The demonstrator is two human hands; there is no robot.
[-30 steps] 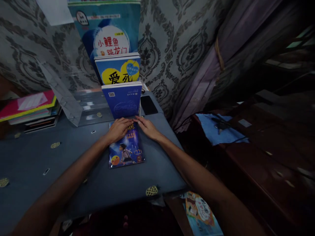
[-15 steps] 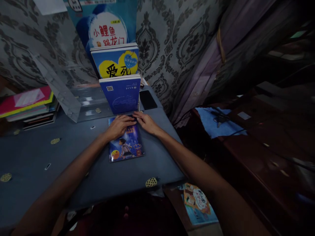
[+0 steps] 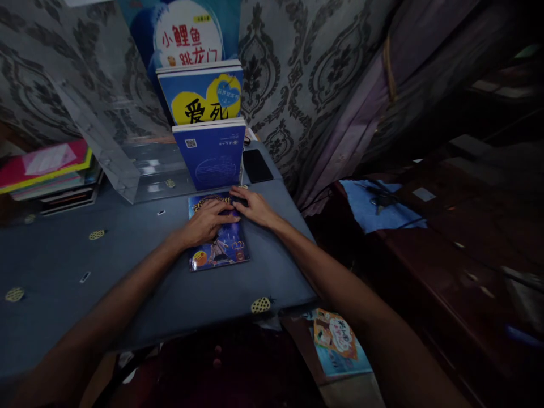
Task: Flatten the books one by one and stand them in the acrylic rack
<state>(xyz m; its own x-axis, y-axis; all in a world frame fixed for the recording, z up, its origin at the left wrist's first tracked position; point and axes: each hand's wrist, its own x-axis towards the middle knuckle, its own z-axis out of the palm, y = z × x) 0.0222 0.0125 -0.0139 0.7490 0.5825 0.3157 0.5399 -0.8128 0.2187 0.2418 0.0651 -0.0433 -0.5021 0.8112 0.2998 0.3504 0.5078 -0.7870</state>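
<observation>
A dark blue book (image 3: 221, 252) with a cartoon figure on its cover lies flat on the blue tablecloth (image 3: 140, 277). Across its middle rests my left hand (image 3: 208, 222), palm down, fingers stretched toward the right. My right hand (image 3: 253, 205) lies at the book's upper right edge, its fingertips on the cover and its fingers extended. The two hands' fingertips are close together. Just behind the book, a blue book with a QR code (image 3: 215, 158) stands upright in front of a yellow and blue book (image 3: 199, 99) and a taller teal one (image 3: 187, 34).
A clear acrylic stand (image 3: 97, 141) is left of the upright books, with a stack of books (image 3: 51, 175) beyond it. A black phone (image 3: 257, 166) lies on the right. Scissors (image 3: 382, 198) rest on a blue cloth (image 3: 365, 218). Another book (image 3: 340, 345) sits below the table edge.
My left hand has slid down the cover toward me, uncovering the yellow title at the top. My right hand stays near the upper right edge. The view has tilted slightly.
</observation>
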